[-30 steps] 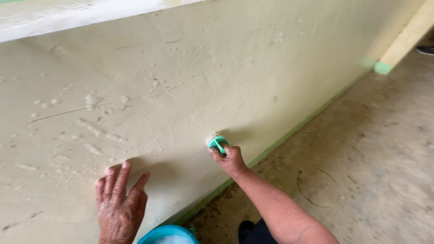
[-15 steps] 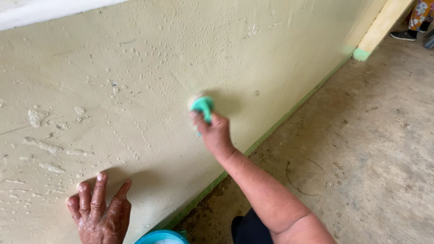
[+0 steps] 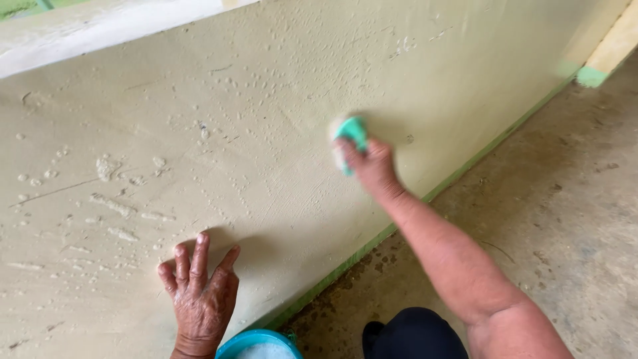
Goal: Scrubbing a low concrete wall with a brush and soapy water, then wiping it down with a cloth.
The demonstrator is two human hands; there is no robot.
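Note:
My right hand (image 3: 372,163) presses a small teal and white scrubbing pad (image 3: 348,136) against a pale yellow wall (image 3: 279,86); the hand and pad are blurred by motion. My left hand (image 3: 199,292) lies flat on the same wall lower left, fingers spread, holding nothing. The wall's paint is rough, with flaked and blistered patches to the left of both hands.
A teal bucket (image 3: 256,342) with pale liquid sits at the bottom edge, below my left hand. A green strip (image 3: 399,223) runs along the wall's foot above a stained concrete floor (image 3: 551,219). A white ledge (image 3: 93,30) tops the wall. My dark-clad knee (image 3: 412,332) is low centre.
My right hand has carried the pad up and to the right along the wall. My left hand stays flat on the wall.

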